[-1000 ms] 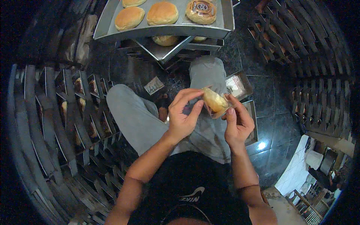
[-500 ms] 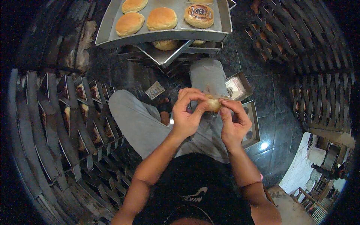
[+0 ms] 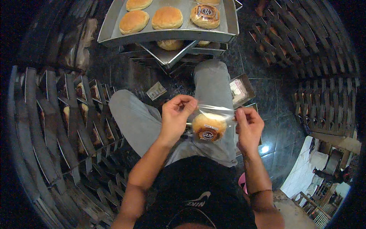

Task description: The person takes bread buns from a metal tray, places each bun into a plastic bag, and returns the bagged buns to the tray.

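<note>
A round golden bun (image 3: 209, 126) hangs over my lap inside a clear plastic bag (image 3: 215, 108) with a dark printed design. My left hand (image 3: 176, 116) pinches one upper corner of the bag, and my right hand (image 3: 248, 128) pinches the opposite corner. Between them the bag's top edge is stretched taut, with the bun below. On the metal tray (image 3: 167, 36) in front of me sit unwrapped buns (image 3: 167, 18) and, at its right, a wrapped bun (image 3: 205, 16) in similar printed plastic.
Under the tray, more trays are stacked askew, one corner (image 3: 166, 63) jutting toward me. Racks of trays stand at left (image 3: 70, 114) and right (image 3: 324, 101). On the dark floor lie a packet (image 3: 156, 91) and an open box (image 3: 242, 91) beside my knee.
My hands have moved apart, stretching the bag's top between them. The bagged bun, mostly hidden before, now shows below it, nearer my body.
</note>
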Motion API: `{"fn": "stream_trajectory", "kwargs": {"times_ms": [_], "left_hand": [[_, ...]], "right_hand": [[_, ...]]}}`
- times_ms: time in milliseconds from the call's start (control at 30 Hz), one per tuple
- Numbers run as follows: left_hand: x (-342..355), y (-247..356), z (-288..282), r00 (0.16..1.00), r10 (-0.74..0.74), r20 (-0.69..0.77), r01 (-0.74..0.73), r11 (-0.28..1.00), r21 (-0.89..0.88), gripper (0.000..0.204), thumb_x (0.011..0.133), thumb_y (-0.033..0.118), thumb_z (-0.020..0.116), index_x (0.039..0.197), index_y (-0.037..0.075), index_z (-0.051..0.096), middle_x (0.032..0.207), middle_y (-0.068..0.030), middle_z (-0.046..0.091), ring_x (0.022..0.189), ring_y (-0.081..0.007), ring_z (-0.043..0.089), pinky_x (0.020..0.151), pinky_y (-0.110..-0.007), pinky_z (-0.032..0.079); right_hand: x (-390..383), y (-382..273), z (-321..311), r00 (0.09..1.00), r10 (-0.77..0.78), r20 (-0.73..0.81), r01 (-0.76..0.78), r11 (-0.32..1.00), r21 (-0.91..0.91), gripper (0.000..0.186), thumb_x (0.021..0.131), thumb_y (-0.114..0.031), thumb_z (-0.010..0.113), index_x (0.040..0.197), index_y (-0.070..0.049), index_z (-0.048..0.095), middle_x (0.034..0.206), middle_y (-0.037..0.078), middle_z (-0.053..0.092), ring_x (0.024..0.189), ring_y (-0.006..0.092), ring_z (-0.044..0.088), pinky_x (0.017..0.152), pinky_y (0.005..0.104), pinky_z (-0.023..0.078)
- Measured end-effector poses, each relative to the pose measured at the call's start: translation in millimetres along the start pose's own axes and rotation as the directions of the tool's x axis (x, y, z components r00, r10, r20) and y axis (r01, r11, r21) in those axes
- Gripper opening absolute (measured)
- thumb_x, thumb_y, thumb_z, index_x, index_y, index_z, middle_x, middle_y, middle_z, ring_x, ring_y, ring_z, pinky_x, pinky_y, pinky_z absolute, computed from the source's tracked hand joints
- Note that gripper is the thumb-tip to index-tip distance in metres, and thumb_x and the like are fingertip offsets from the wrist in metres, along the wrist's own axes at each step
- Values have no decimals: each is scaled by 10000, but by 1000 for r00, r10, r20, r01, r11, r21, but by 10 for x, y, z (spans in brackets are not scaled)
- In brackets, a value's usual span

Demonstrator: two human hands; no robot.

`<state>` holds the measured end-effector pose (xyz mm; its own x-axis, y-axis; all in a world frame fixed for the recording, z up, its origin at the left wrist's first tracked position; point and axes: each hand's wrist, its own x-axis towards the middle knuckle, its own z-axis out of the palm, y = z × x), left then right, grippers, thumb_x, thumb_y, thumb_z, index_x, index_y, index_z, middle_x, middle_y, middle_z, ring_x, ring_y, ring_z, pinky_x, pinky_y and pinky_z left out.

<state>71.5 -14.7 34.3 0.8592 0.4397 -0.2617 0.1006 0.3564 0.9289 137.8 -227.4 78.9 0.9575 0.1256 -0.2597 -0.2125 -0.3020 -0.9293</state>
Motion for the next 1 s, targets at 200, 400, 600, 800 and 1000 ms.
{"fn": "stream_trajectory", "kwargs": {"times_ms": [200, 400, 600, 800, 1000], "left_hand": [[-371, -443, -59, 975, 207, 74, -220, 941, 259, 102, 938, 83, 712, 896, 5, 662, 838, -11, 639, 806, -77, 570, 744, -252, 463], [-411, -1082, 175, 974, -191, -121, 201, 977, 72, 198, 925, 161, 753, 971, 20, 621, 663, 42, 596, 641, -43, 539, 571, -218, 417], [25, -333, -144, 984, 92, -151, -107, 989, -97, 470, 1009, 287, 606, 1363, -2, 498, 1281, -148, 581, 1098, -200, 610, 927, -333, 522], [282, -10, -1022, 953, 118, -280, -114, 993, 29, 393, 990, 228, 636, 1320, 32, 548, 1205, -103, 635, 1019, -169, 629, 898, -317, 511], [798, -306, -2224, 956, -38, -291, -122, 850, -512, 482, 1021, 368, 563, 1369, 39, 508, 1194, -125, 637, 976, -206, 647, 825, -328, 543]], "right_hand": [[-249, 644, -313, 848, -510, 146, 531, 816, -230, 67, 902, -62, 721, 899, -51, 655, 691, -33, 621, 594, 62, 528, 533, 248, 433], [-553, 1117, -1, 999, -2, 39, -4, 990, 139, 424, 866, -70, 750, 1230, 16, 549, 1035, 49, 628, 950, 146, 605, 840, 281, 490], [176, -119, 332, 711, -674, 200, 659, 738, 146, 598, 850, 10, 721, 1390, 31, 465, 1353, 189, 561, 1271, 277, 560, 1088, 392, 438], [1929, -1524, 1086, 94, -957, 274, 955, 9, -297, 738, 774, 25, 767, 1438, 3, 446, 1411, 208, 537, 1244, 378, 582, 1069, 411, 471], [2110, -1293, 1379, 445, -722, 530, 865, 193, -464, 235, 852, -196, 742, 1005, -27, 683, 951, 201, 653, 981, 424, 638, 820, 449, 525]]}}
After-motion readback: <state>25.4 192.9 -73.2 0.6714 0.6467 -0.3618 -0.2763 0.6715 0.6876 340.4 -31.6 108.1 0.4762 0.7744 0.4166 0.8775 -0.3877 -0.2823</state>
